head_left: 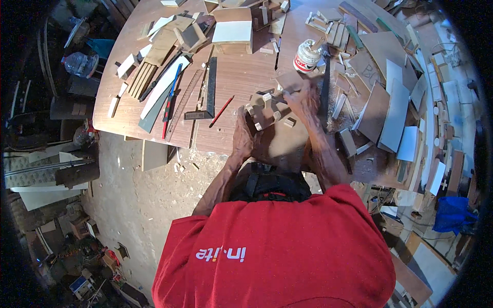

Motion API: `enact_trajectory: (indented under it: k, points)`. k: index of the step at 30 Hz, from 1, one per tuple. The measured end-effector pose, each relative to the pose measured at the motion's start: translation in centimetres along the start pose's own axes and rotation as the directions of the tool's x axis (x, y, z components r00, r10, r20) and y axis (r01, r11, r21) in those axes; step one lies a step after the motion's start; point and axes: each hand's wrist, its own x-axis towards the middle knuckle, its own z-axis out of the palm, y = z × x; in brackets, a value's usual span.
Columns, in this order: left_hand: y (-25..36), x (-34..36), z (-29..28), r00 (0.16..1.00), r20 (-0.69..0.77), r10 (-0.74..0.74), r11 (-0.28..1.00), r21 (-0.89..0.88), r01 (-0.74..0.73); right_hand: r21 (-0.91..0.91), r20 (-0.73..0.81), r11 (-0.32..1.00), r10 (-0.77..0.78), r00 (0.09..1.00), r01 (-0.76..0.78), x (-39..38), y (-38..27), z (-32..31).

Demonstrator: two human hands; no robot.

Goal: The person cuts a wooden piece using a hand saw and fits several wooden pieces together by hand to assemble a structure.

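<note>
Close to the table's front edge lies a small wooden piece with several block-like feet sticking up (263,109). My left hand (243,134) is closed around its left side, the fingers partly hidden. Over its far right corner, my right hand (304,98) is bent with the fingers drawn together; whatever is pinched there is too small and blurred to name. A flat brown square of board (290,81) shows just beyond those fingertips. Beyond my right hand stands an open white jar (306,57) with a stick in it. A small loose block (289,122) lies beside the piece.
Left of my hands are a red pencil (222,111), a try square (209,92), a clear ruler (185,97) and a blue-and-red cutter (171,100). Small wooden assemblies (232,33) stand at the back. A dark saw-like blade (325,87), board offcuts (393,113) and shavings cover the right.
</note>
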Motion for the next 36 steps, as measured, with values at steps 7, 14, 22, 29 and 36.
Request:
enact_trajectory:
  k: [7, 14, 22, 29, 36]
  points:
    - [-1.6, 0.1, -0.4, 0.999, 0.042, 0.017, 0.976, 0.217, -0.026, -0.047, -0.267, 0.954, -0.297, 0.917, 0.295, -9.1, -1.5, -2.5]
    - [-0.7, 0.4, -0.5, 0.994, 0.009, 0.107, 0.969, 0.223, -0.106, 0.042, -0.252, 0.923, -0.361, 0.898, 0.383, -13.4, -3.1, -0.6]
    - [-0.9, 0.3, -0.7, 0.989, 0.008, 0.150, 0.968, 0.204, -0.149, -0.011, -0.243, 0.927, -0.366, 0.899, 0.374, -13.7, -3.9, 1.6]
    - [0.4, 0.0, -1.2, 0.995, -0.001, 0.100, 0.993, 0.064, -0.099, -0.031, -0.285, 0.939, -0.336, 0.898, 0.342, -13.9, -4.6, 2.2]
    - [-0.1, -0.1, -1.0, 0.991, -0.015, 0.132, 0.986, 0.107, -0.129, -0.012, -0.251, 0.952, -0.300, 0.920, 0.307, -13.8, -4.7, 2.4]
